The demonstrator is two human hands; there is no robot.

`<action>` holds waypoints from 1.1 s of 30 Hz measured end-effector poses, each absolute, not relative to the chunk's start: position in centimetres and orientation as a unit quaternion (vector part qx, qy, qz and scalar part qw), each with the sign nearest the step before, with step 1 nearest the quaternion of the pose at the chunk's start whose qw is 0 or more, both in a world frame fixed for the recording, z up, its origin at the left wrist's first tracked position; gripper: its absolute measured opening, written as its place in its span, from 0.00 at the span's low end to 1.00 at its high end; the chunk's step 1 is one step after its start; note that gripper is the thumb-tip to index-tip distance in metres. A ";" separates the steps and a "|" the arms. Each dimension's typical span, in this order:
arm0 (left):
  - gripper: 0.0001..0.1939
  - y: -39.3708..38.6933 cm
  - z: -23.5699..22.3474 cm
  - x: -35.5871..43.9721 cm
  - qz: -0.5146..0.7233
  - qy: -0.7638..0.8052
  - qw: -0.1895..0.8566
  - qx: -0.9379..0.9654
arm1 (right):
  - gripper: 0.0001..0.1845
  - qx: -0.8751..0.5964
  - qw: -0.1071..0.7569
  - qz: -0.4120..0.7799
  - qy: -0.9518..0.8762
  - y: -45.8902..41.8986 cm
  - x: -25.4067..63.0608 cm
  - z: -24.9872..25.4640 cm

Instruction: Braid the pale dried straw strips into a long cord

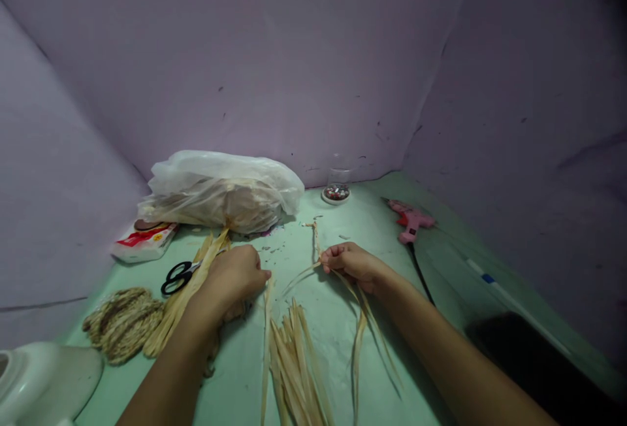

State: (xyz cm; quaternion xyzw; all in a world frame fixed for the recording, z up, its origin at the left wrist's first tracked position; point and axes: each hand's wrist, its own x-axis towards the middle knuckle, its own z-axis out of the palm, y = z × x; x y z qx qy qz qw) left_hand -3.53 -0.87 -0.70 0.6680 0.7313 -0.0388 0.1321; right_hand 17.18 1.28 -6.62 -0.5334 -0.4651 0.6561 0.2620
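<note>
My right hand (350, 261) pinches the lower end of a thin braid (316, 240) of pale dried plant fibre, which runs up the table. Loose strands (361, 328) trail from this hand toward me, and another strand (301, 276) sticks out to its left. My left hand (240, 276) is closed, thumb against the fingers, with the top of a long fibre strip (266, 341) at its thumb tip. Between my forearms lies a bundle of dried fibre strips (296, 367). Left of my left hand are more strips (169, 325) and black-handled scissors (179, 277), their blades partly hidden.
A plastic bag (225, 187) of fibre lies at the back, beside a red-and-white packet (144, 242). A coiled thick braid (125, 323) and a white container (49, 380) are at left. A jar (337, 184) of small pieces stands at the back; a pink glue gun (410, 217) lies right.
</note>
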 end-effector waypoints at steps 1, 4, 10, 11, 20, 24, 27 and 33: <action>0.11 -0.7 -1.1 -3.8 -0.042 0.735 0.132 0.664 | 0.04 -0.533 0.264 0.658 -0.462 1.3 17.2 -6.6; 0.11 -0.3 -2.0 -4.1 -0.039 0.732 0.137 0.666 | 0.05 -0.534 0.268 0.660 -0.455 1.3 17.2 -6.7; 0.13 0.0 -2.5 -3.7 -0.048 0.738 0.135 0.660 | 0.01 -0.537 0.255 0.661 -0.458 1.4 17.3 -6.9; 0.13 0.0 -2.5 -3.7 -0.051 0.739 0.131 0.659 | 0.01 -0.538 0.254 0.662 -0.456 1.4 17.2 -6.8; 0.13 0.0 -2.3 0.3 0.209 0.696 0.260 0.636 | 0.01 -0.535 0.256 0.662 -0.458 1.2 17.2 -6.8; 0.14 0.6 -3.3 4.4 0.237 0.653 0.535 0.481 | 0.02 -0.526 0.257 0.664 -0.465 1.3 17.3 -6.9; 0.07 1.2 -4.2 5.3 0.205 0.623 0.607 0.448 | 0.04 -0.512 0.262 0.677 -0.460 1.2 17.2 -6.7; 0.06 1.7 -5.2 3.4 0.184 0.566 0.635 0.493 | 0.02 -0.509 0.262 0.639 -0.514 1.5 17.4 -7.1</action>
